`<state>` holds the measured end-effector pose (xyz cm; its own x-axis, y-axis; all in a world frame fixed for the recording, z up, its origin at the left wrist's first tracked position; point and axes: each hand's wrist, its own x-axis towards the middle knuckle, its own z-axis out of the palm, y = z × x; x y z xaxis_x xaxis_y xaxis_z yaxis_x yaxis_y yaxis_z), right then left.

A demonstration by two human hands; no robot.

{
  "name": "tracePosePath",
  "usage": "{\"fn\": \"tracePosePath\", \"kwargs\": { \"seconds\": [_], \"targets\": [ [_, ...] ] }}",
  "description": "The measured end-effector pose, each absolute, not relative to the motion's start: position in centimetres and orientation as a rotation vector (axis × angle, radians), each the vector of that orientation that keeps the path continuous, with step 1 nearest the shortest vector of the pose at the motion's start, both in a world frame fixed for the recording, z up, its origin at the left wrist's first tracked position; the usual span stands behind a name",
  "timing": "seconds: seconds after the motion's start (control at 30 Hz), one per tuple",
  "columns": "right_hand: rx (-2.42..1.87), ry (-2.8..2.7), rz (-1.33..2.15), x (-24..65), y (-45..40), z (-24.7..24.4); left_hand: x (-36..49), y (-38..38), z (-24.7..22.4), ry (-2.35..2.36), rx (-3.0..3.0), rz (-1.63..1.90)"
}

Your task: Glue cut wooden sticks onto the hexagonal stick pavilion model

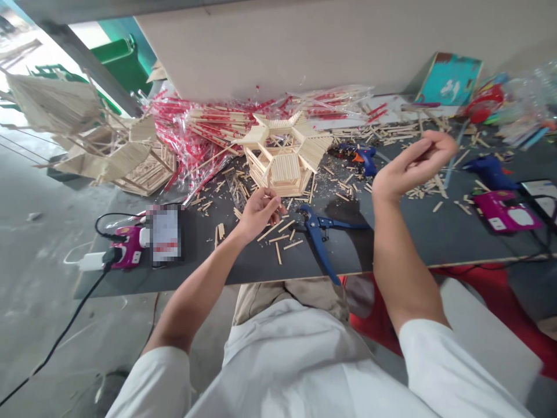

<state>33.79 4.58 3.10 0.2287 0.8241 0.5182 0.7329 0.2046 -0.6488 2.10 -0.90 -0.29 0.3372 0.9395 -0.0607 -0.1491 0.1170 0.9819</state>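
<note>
My left hand (264,213) is low over the table, its fingers curled in toward the thumb. Whatever it may pinch is too small to make out. Just beyond it stands a lantern-like model (285,157) built of thin wooden sticks, with a star-shaped top. Short cut sticks (278,238) lie beside the left hand, close to a blue ratchet cutter (319,232) with spread handles. My right hand (420,159) is raised over scattered sticks at the right, wrist bent and fingers folded together. Its fingertips are partly hidden, so any small thing in them cannot be told.
Red-and-wood stick bundles in plastic (195,130) line the back. Blue glue guns (368,159) lie toward the right. Purple power strips (126,247) with cords sit at both sides. A larger stick model (126,151) stands left. A teal box (450,78) leans at the back.
</note>
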Motion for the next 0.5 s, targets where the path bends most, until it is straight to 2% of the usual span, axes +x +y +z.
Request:
{"fn": "tracePosePath", "kwargs": {
  "seconds": [0.17, 0.37, 0.5],
  "targets": [
    [-1.581, -1.507, 0.081, 34.7, 5.2, 1.4, 2.2, -1.0, -0.2, 0.892, 1.204, 0.949],
    [-1.671, -1.41, -0.159, 36.5, 6.7, -1.0, 2.3, -1.1, -0.2, 0.907, 1.234, 0.957],
    [-1.841, -1.407, -0.151, 37.7, 7.4, -2.8, 2.2, -1.0, -0.3, 0.914, 1.222, 0.96]
  ]
}}
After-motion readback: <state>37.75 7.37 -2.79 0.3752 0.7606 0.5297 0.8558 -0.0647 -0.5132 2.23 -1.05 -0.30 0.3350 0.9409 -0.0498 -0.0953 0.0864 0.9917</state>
